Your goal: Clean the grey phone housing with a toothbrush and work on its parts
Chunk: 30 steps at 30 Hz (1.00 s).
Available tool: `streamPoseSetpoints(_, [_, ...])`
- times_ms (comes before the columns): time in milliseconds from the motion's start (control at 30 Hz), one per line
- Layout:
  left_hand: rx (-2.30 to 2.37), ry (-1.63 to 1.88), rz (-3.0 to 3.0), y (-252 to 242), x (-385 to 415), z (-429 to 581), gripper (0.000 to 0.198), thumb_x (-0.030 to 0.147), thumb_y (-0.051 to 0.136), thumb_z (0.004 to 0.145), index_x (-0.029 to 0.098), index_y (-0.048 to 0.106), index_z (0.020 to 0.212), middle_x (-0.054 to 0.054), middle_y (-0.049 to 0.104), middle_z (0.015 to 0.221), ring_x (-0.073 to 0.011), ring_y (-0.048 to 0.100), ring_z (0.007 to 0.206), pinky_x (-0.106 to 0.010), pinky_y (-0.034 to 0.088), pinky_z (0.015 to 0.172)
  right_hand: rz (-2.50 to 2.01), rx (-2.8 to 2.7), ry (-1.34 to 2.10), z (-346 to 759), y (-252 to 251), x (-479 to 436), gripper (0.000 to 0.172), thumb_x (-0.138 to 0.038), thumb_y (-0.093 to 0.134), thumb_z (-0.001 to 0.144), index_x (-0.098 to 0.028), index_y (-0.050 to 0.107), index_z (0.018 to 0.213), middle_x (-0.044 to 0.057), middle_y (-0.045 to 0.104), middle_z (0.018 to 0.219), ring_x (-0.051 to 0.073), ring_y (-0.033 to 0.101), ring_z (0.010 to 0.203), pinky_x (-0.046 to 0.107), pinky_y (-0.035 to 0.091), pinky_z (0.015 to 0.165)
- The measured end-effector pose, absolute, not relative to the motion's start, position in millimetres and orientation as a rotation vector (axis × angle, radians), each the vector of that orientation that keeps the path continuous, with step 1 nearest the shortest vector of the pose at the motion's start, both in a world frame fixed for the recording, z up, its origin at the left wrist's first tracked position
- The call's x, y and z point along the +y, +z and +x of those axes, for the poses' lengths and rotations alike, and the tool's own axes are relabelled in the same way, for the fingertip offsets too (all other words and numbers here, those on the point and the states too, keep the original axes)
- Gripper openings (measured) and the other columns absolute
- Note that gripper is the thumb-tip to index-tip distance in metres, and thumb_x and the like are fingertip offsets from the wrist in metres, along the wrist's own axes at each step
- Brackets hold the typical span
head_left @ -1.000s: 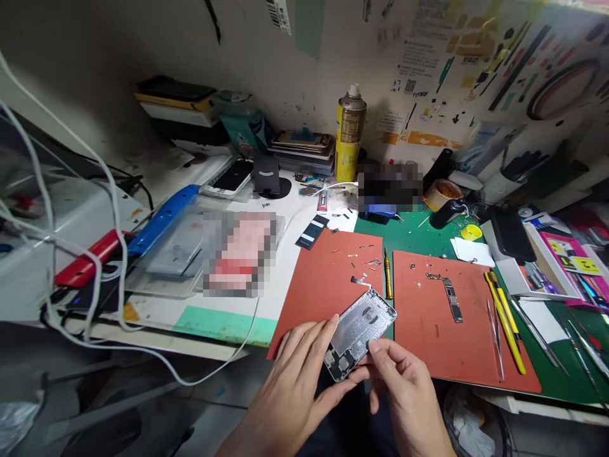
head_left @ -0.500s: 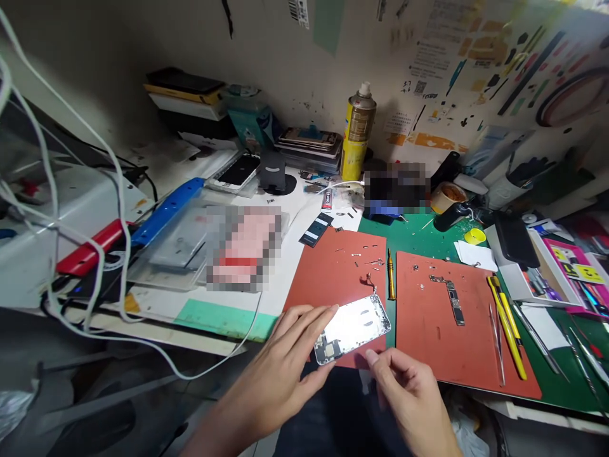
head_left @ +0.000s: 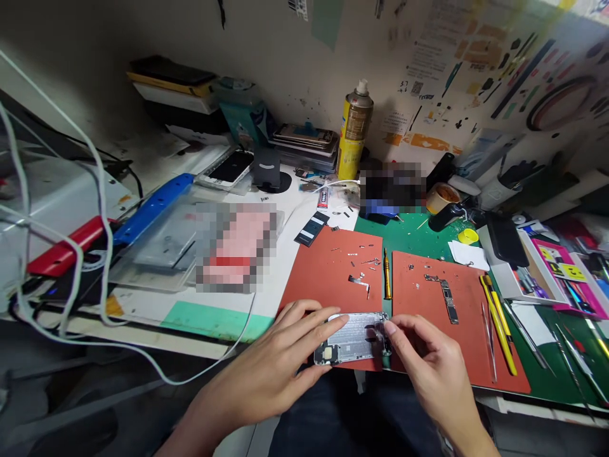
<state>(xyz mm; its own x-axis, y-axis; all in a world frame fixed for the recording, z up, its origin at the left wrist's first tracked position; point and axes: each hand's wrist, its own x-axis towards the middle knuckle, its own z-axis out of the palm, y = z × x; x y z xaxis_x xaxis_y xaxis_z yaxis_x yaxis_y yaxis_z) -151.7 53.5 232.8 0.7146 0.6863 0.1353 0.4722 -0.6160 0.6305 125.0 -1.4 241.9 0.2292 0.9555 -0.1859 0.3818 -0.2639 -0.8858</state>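
Note:
My left hand (head_left: 290, 355) grips an opened phone housing (head_left: 359, 336) by its left end, fingers across the top and thumb along the lower edge. The housing's inside faces up, with a dark module at lower left and small parts at the right end. My right hand (head_left: 423, 355) is closed at that right end, thumb tip on the housing's edge; its other fingertips are hidden. Behind the housing, a small flex cable (head_left: 359, 282) lies on the red mat (head_left: 314, 282) among tiny screws and parts. A gold screwdriver (head_left: 387, 276) stands lengthwise between the mats.
On the right red mat (head_left: 419, 343) lie a logic board (head_left: 447, 298), tweezers (head_left: 488, 339) and a yellow-handled tool (head_left: 498, 327). A phone battery (head_left: 311, 228) sits behind the left mat. A spray can (head_left: 354, 133) stands at the back. White cables (head_left: 102, 343) loop at left.
The housing has turned nearly level and its inside no longer glares. My right hand has moved up from below to its right end. The flex cable behind it now shows more fully.

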Motion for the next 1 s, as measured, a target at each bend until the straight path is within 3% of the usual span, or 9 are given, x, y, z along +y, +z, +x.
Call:
streamPoseSetpoints(200, [0.912,0.535,2.286,222.0,59.3,-148.8,0.078,0.007,0.068,0.093,0.033,0.045,0.163,-0.007,0.062,0.155,-0.0271,0.055,0.139,-0.048,0.059,0.114,-1.744,-1.581,0.660,136.7,263.2,33.8,0.037,-0.059,0.064,0.103,-0.027,0.081,0.094,0.005,0.073,0.089,0.019,0.063,0.074,0.030,0.046,0.060])
streamPoseSetpoints(367, [0.908,0.563,2.284,216.4,59.3,-152.8,0.078,0.012,0.072,0.095,0.035,0.045,0.164,-0.007,0.062,0.156,-0.0275,0.056,0.139,-0.048,0.061,0.111,-1.908,-1.516,0.437,166.6,251.8,27.0,0.044,-0.066,0.063,0.101,-0.026,0.080,0.093,0.007,0.077,0.094,0.020,0.066,0.072,0.032,0.048,0.061])
streamPoseSetpoints(667, [0.883,0.625,2.363,214.8,65.4,-153.0,0.059,0.021,0.070,0.100,0.035,0.057,0.156,-0.006,0.067,0.152,-0.0270,0.062,0.133,-0.046,0.064,0.105,-1.891,-1.502,0.478,151.9,243.6,18.2,0.039,-0.059,0.061,0.104,-0.025,0.077,0.089,0.006,0.075,0.085,0.020,0.066,0.071,0.032,0.045,0.063])
streamPoseSetpoints(800, [0.879,0.687,2.453,211.6,68.1,-153.7,0.051,0.034,0.066,0.105,0.035,0.058,0.155,-0.004,0.070,0.148,-0.0268,0.066,0.128,-0.041,0.066,0.100,-1.938,-1.479,0.475,147.2,250.8,8.3,0.043,-0.054,0.059,0.107,-0.024,0.072,0.079,0.002,0.068,0.070,0.015,0.055,0.058,0.031,0.038,0.061])
streamPoseSetpoints(900, [0.861,0.784,2.516,201.6,73.4,-155.5,0.049,0.044,0.064,0.105,0.035,0.061,0.153,-0.003,0.074,0.140,-0.0270,0.069,0.121,-0.037,0.067,0.092,-2.028,-1.403,0.350,169.2,249.7,-7.5,0.041,-0.054,0.056,0.109,-0.023,0.074,0.088,0.005,0.074,0.081,0.017,0.063,0.067,0.030,0.042,0.065])
streamPoseSetpoints(1000, [0.839,0.842,2.525,187.0,78.5,-157.0,0.051,0.046,0.066,0.101,0.037,0.063,0.152,-0.001,0.076,0.138,-0.0286,0.071,0.119,-0.039,0.067,0.091,-2.217,-1.276,0.004,209.7,243.0,-26.0,0.043,-0.055,0.051,0.109,-0.022,0.076,0.097,0.009,0.078,0.096,0.022,0.069,0.082,0.032,0.047,0.074])
